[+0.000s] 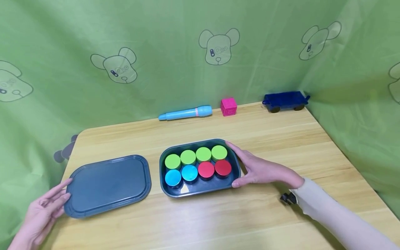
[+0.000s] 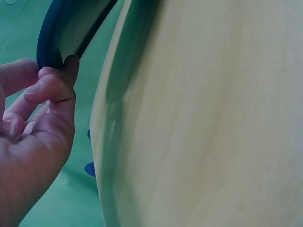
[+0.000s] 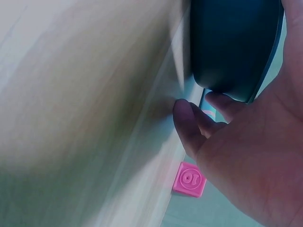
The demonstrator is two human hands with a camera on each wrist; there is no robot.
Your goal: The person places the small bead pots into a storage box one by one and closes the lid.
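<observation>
At the left of the head view, my left hand pinches the short left edge of a flat dark blue-grey lid between thumb and fingers. The left wrist view shows the lid in that pinch, beside the table edge. Right of it is an open dark box with rounded corners. Inside stand several green-topped round pieces, two blue ones and two red ones. My right hand grips the box's right end, thumb at the near corner, fingers at the far corner.
Along the table's back edge lie a light blue microphone-shaped toy, a pink cube and a dark blue wheeled toy wagon. A green curtain with printed animal heads hangs behind the wooden table.
</observation>
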